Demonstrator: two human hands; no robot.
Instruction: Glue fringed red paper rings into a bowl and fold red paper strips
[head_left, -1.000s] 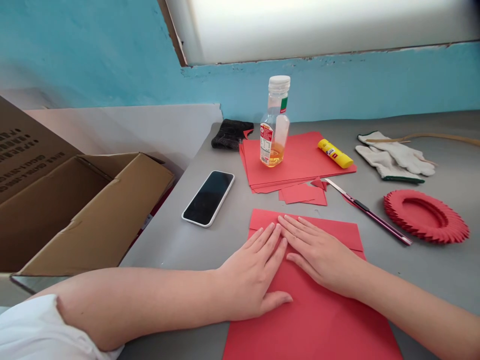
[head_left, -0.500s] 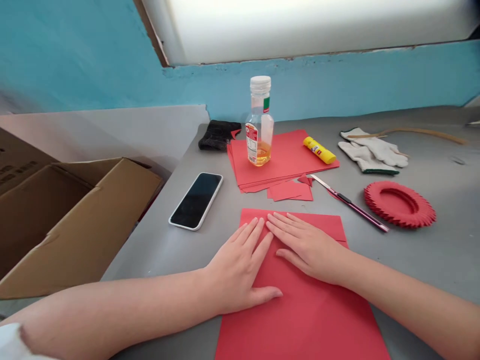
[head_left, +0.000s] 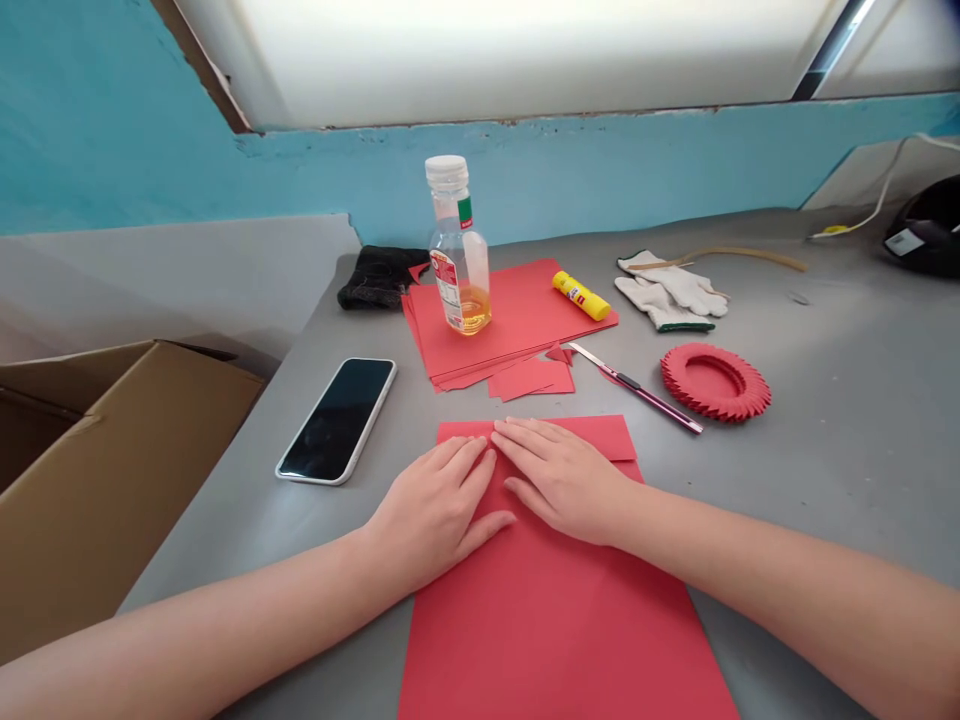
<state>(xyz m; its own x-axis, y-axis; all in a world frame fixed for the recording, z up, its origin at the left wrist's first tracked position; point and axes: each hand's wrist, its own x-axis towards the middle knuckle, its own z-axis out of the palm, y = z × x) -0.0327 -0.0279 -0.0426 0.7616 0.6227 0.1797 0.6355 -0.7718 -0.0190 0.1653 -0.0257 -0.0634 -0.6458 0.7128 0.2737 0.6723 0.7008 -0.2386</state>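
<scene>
The left hand (head_left: 435, 505) and the right hand (head_left: 562, 480) are lying flat and open on a big red paper (head_left: 555, 620), fingertips touching, pressing down near its folded far edge. They are gripping nothing. The paper is lying on the grey table (head_left: 825, 440), right in front of the person. A phone (head_left: 337, 420) is sitting to the left. Behind the hands, a bottle (head_left: 457, 255) and a glue stick (head_left: 581, 296) are resting on a stack of red sheets (head_left: 525, 320). A knife (head_left: 637, 388) and a red paper ring (head_left: 716, 381) are lying to the right.
</scene>
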